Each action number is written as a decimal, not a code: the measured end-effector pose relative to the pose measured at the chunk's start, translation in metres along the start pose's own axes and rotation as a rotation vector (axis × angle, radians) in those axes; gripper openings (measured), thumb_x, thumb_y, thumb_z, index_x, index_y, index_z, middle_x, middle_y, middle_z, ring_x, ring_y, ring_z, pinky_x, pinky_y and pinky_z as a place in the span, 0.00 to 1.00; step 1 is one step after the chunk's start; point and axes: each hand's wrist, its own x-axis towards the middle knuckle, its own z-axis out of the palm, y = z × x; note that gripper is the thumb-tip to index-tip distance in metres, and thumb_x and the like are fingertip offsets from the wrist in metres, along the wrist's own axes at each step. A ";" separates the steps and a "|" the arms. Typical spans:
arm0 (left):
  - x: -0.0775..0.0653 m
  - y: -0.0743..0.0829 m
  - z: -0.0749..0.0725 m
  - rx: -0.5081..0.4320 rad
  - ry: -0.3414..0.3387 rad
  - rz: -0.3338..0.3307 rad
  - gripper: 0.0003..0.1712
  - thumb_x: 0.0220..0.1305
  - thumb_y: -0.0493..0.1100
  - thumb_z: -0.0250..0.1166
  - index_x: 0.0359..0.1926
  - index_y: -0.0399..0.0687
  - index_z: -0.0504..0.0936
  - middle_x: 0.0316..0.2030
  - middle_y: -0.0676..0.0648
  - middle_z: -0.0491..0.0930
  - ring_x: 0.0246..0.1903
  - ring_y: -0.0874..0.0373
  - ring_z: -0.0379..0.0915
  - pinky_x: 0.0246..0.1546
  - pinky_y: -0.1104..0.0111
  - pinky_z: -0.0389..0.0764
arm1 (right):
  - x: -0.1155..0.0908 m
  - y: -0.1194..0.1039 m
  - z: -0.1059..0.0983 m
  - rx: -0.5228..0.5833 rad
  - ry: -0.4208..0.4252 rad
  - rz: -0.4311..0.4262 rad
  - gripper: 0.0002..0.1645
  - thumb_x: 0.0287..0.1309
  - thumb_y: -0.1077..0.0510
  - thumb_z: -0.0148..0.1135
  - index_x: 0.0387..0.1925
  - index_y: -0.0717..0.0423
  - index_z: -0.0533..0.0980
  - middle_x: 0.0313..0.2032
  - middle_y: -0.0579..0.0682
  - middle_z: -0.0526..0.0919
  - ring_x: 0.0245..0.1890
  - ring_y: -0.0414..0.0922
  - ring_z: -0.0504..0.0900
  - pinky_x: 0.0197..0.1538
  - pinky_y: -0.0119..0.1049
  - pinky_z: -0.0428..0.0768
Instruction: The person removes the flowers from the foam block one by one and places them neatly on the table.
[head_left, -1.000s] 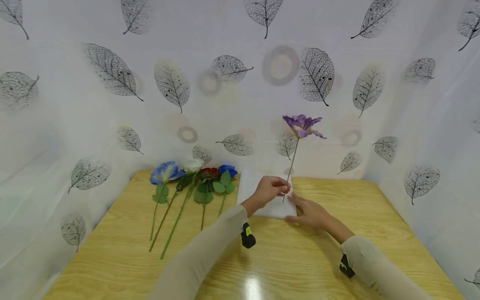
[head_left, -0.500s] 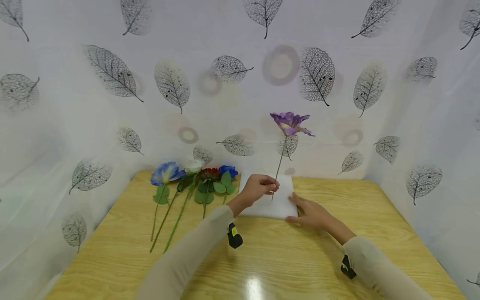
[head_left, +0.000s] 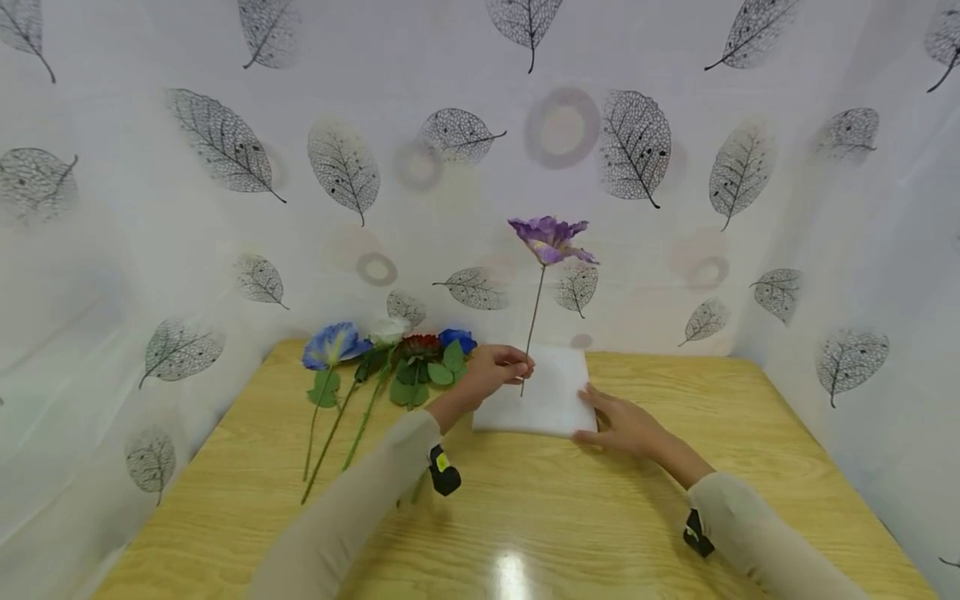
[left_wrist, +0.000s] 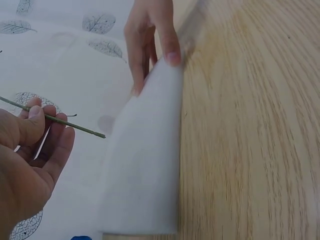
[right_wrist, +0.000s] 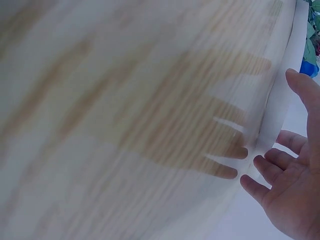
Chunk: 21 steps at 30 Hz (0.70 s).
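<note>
My left hand [head_left: 491, 371] pinches the thin stem of a purple flower [head_left: 551, 242] between thumb and fingers. The bloom stands upright, tilted slightly right, over a white foam-like slab [head_left: 555, 400] on the table. In the left wrist view the cut end of the green stem [left_wrist: 82, 129] pokes out past the fingers, apart from the slab [left_wrist: 145, 165]. My right hand [head_left: 622, 425] rests at the slab's right side, thumb near the front corner and fingers along the edge. Those fingers look mostly straight in the right wrist view [right_wrist: 295, 175].
Left of the slab, several flowers lie on the wooden table [head_left: 675, 517]: a light blue one [head_left: 330, 346], a white one [head_left: 387, 331], a red one [head_left: 420, 346] and a blue rose [head_left: 457, 337]. A leaf-print curtain [head_left: 450, 208] closes off the back and sides.
My left hand has moved left with the purple flower, from the slab's right edge toward its left part. The right hand stays at the slab's right side.
</note>
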 end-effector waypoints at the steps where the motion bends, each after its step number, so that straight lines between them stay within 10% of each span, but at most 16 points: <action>1: -0.001 0.000 -0.003 0.003 0.004 -0.001 0.11 0.62 0.37 0.62 0.43 0.34 0.83 0.39 0.40 0.84 0.38 0.55 0.82 0.41 0.63 0.84 | 0.000 0.000 0.000 0.000 0.001 -0.002 0.53 0.51 0.29 0.58 0.68 0.57 0.60 0.69 0.59 0.57 0.66 0.61 0.62 0.62 0.58 0.67; 12: -0.023 0.012 -0.043 0.002 0.093 -0.051 0.09 0.60 0.35 0.64 0.41 0.36 0.84 0.37 0.40 0.84 0.37 0.53 0.82 0.48 0.48 0.78 | -0.001 0.002 0.001 0.000 -0.002 -0.016 0.53 0.51 0.28 0.58 0.68 0.56 0.59 0.69 0.58 0.56 0.66 0.61 0.61 0.62 0.59 0.66; 21: -0.043 0.016 -0.082 0.104 0.126 -0.019 0.11 0.61 0.37 0.62 0.44 0.38 0.83 0.43 0.36 0.82 0.44 0.43 0.79 0.45 0.56 0.82 | 0.000 0.001 0.001 0.003 0.011 -0.016 0.53 0.50 0.28 0.58 0.68 0.57 0.59 0.69 0.59 0.57 0.66 0.61 0.62 0.62 0.58 0.66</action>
